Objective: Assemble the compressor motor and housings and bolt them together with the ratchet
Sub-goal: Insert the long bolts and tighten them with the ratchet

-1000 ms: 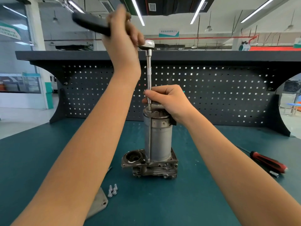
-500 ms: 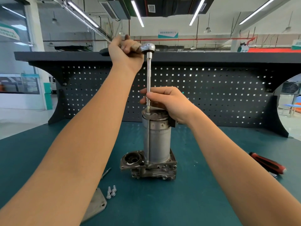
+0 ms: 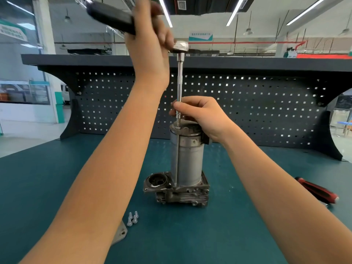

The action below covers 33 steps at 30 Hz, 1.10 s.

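The left hand (image 3: 150, 35) gripped one black-handled chrome ratchet (image 3: 112, 17) overhead. The right hand (image 3: 202, 115) pinched its long steel extension bar (image 3: 179, 80) atop the single upright grey cylindrical compressor motor (image 3: 187, 159), seated on one cast metal housing (image 3: 181, 195). At least three small silver bolts (image 3: 132, 218), one flat grey plate (image 3: 120, 233) and one red-handled screwdriver (image 3: 317, 190) lay nearby.

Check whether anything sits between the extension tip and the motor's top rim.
Nothing visible. The extension drops straight from the ratchet head to the top rim of the motor. The right hand pinches the extension just above the tip, not beneath it; the left hand grips the handle up top.
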### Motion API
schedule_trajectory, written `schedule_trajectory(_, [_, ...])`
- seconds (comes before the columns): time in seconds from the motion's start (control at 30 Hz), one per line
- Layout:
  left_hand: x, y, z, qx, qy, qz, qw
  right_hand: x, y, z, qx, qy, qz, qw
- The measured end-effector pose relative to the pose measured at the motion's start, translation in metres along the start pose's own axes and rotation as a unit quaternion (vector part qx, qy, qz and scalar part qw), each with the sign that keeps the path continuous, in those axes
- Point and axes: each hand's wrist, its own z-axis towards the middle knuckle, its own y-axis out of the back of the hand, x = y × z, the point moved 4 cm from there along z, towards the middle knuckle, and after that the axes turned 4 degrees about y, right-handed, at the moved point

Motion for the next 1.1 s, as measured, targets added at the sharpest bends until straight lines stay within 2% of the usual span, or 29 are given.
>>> schedule_trajectory(0.1, [0.01,0.021,0.012,-0.064,0.095,-0.152,0.982,0.001,-0.004,0.001,0.036,-0.022,-0.021,0.999])
schedule_trajectory(0.2, [0.023,0.03,0.023,-0.1,0.154,-0.251,0.95,-0.001,-0.003,0.002,0.067,-0.056,0.013,0.996])
schedule_trajectory(0.33, [0.035,0.03,0.03,-0.086,0.212,-0.348,0.909,-0.002,-0.001,0.002,0.056,-0.046,0.015,0.997])
schedule_trajectory(0.4, [0.038,0.026,0.029,-0.085,0.227,-0.354,0.903,-0.003,0.0,0.001,0.04,-0.036,0.011,0.999])
schedule_trajectory(0.47, [0.034,0.021,0.025,-0.061,0.213,-0.291,0.931,-0.003,0.0,0.0,0.028,-0.028,0.009,0.999])
schedule_trajectory(0.57, [0.012,0.009,0.015,0.039,0.104,-0.04,0.993,-0.003,-0.001,0.0,0.021,-0.023,0.014,0.999])
schedule_trajectory(0.63, [0.0,-0.009,0.001,0.117,-0.009,0.145,0.982,-0.002,-0.001,-0.001,0.024,-0.017,0.021,0.999])
schedule_trajectory(0.7, [-0.003,-0.023,-0.011,0.149,-0.065,0.199,0.966,-0.002,0.0,-0.002,0.026,-0.012,0.028,0.999])
schedule_trajectory(0.77, [-0.004,-0.023,-0.012,0.112,-0.056,0.138,0.982,-0.002,0.001,-0.002,0.024,-0.008,0.038,0.999])
schedule_trajectory(0.83, [-0.001,-0.013,-0.007,0.053,0.0,0.037,0.998,-0.002,0.002,-0.002,0.02,-0.006,0.042,0.999])
schedule_trajectory(0.9, [0.004,-0.003,0.001,0.027,0.055,-0.074,0.995,-0.002,0.001,-0.001,0.025,-0.009,0.026,0.999])
schedule_trajectory(1.03, [0.021,0.012,0.019,-0.017,0.146,-0.289,0.946,-0.002,-0.003,0.0,0.066,-0.025,-0.048,0.996])
schedule_trajectory(1.1, [0.032,0.017,0.025,-0.047,0.193,-0.336,0.921,-0.001,-0.005,0.001,0.072,-0.032,-0.049,0.996])
